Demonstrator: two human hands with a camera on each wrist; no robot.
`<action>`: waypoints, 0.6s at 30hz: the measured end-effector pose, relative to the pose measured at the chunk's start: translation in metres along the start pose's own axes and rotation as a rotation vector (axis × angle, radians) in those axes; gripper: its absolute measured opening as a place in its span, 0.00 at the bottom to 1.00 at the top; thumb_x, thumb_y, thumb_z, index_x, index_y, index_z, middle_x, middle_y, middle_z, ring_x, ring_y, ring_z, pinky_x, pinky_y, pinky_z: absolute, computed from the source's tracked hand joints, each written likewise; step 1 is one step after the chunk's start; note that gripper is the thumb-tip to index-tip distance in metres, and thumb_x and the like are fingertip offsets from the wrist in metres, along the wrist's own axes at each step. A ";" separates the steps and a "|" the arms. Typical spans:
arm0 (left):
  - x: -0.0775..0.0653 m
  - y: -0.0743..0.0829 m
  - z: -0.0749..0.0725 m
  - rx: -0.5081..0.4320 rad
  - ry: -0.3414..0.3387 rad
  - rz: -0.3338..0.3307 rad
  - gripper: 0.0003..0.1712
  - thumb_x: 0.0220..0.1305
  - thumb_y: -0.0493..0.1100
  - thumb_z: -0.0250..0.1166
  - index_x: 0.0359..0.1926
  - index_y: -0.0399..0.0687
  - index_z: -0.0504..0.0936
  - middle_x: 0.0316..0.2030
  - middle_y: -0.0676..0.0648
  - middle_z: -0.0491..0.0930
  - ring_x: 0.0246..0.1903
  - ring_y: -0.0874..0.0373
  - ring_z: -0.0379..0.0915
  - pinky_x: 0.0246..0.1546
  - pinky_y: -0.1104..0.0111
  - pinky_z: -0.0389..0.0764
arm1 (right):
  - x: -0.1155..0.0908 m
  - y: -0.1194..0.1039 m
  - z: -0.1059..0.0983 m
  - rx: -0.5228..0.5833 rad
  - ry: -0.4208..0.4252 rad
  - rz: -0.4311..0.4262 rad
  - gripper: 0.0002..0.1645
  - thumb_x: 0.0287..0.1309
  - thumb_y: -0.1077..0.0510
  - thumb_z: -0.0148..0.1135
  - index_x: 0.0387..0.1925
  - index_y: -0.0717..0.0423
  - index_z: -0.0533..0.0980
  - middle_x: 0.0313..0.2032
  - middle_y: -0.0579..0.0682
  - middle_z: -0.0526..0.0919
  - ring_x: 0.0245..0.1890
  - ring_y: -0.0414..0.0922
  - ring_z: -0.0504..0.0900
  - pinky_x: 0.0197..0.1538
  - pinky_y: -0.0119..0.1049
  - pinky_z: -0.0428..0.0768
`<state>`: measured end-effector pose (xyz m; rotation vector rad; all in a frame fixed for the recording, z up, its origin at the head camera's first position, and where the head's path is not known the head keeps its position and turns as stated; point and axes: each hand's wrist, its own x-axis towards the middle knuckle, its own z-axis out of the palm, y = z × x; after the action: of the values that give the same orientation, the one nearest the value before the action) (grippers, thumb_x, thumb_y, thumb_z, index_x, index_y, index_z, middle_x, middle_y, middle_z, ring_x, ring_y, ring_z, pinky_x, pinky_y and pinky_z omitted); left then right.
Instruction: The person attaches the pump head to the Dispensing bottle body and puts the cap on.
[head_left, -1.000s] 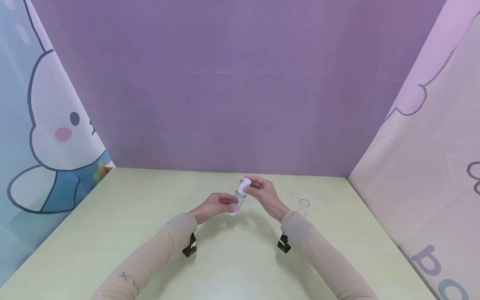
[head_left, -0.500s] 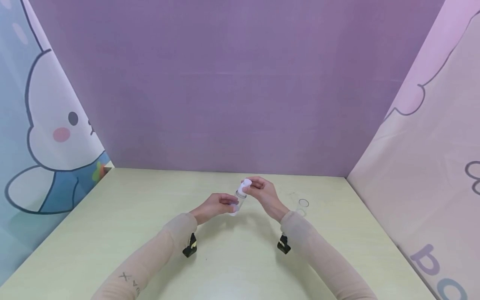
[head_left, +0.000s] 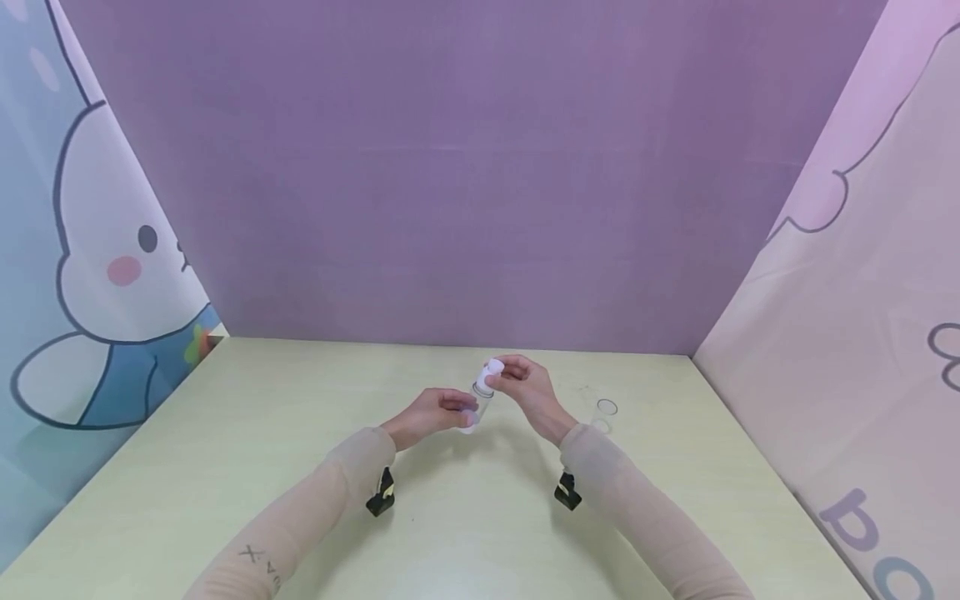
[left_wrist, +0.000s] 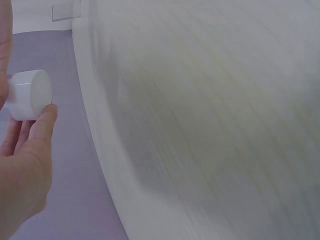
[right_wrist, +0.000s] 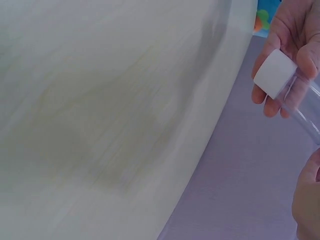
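Note:
A clear tube-shaped bottle [head_left: 482, 403] with a white base [right_wrist: 275, 73] is held tilted above the table, its upper end leaning right. My left hand [head_left: 429, 417] grips it low down, thumb and fingers around the white base. At the upper end my right hand [head_left: 531, 390] pinches a white top piece [head_left: 490, 372] between thumb and fingers. A dark ring marks the bottle's rim just below that piece; I cannot tell whether the piece is fastened. In the left wrist view, the white base end [left_wrist: 31, 95] sits by the left fingers.
A clear cup-like cylinder [head_left: 606, 407] stands on the pale table [head_left: 480, 525], right of my right hand. Faint transparent marks or a small clear thing lie behind it. A purple panel [head_left: 450, 183] rises at the back, with printed cloths at both sides.
Both hands keep their hold on the bottle in almost the same place. The whole view shifts very slightly; nothing is taken up or let go.

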<state>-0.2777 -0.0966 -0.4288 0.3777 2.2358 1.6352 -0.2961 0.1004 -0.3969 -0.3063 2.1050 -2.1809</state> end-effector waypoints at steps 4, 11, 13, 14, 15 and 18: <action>-0.001 0.000 0.000 -0.001 0.002 -0.001 0.26 0.58 0.48 0.64 0.56 0.45 0.73 0.55 0.43 0.74 0.55 0.50 0.70 0.55 0.55 0.72 | 0.000 0.000 0.000 -0.006 -0.002 0.003 0.21 0.49 0.66 0.65 0.47 0.63 0.73 0.38 0.47 0.82 0.39 0.39 0.79 0.49 0.34 0.77; -0.001 0.003 0.001 0.004 0.004 0.006 0.25 0.59 0.48 0.63 0.56 0.47 0.74 0.55 0.43 0.74 0.55 0.50 0.70 0.56 0.55 0.71 | -0.002 -0.004 -0.001 -0.020 -0.009 -0.003 0.22 0.49 0.66 0.65 0.49 0.64 0.72 0.39 0.48 0.82 0.40 0.39 0.79 0.51 0.35 0.76; -0.001 0.003 0.002 0.002 0.006 0.004 0.24 0.59 0.47 0.63 0.56 0.46 0.74 0.55 0.43 0.74 0.55 0.50 0.70 0.56 0.55 0.71 | -0.002 -0.004 -0.002 -0.024 -0.014 -0.001 0.23 0.50 0.66 0.65 0.49 0.64 0.72 0.40 0.48 0.81 0.40 0.39 0.78 0.51 0.35 0.76; -0.001 0.004 0.002 0.003 0.006 0.005 0.24 0.59 0.46 0.63 0.56 0.46 0.74 0.55 0.43 0.74 0.55 0.50 0.71 0.56 0.55 0.71 | -0.003 -0.004 -0.002 -0.026 -0.014 -0.001 0.23 0.50 0.65 0.65 0.49 0.64 0.71 0.40 0.48 0.81 0.40 0.39 0.78 0.51 0.35 0.76; 0.000 0.004 0.002 0.001 0.006 0.007 0.24 0.59 0.46 0.63 0.56 0.45 0.74 0.55 0.42 0.75 0.55 0.50 0.71 0.56 0.56 0.72 | -0.003 -0.004 -0.002 -0.025 -0.012 -0.001 0.23 0.49 0.65 0.65 0.49 0.64 0.72 0.40 0.48 0.81 0.40 0.39 0.78 0.51 0.35 0.76; 0.001 0.002 0.003 -0.009 -0.003 0.005 0.24 0.59 0.46 0.63 0.56 0.45 0.74 0.55 0.42 0.74 0.55 0.50 0.70 0.56 0.56 0.72 | -0.003 -0.004 -0.001 -0.016 0.009 0.000 0.22 0.48 0.66 0.66 0.47 0.63 0.73 0.38 0.47 0.82 0.40 0.39 0.79 0.50 0.34 0.76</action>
<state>-0.2768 -0.0928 -0.4275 0.3835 2.2262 1.6457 -0.2929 0.1025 -0.3937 -0.2975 2.1286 -2.1700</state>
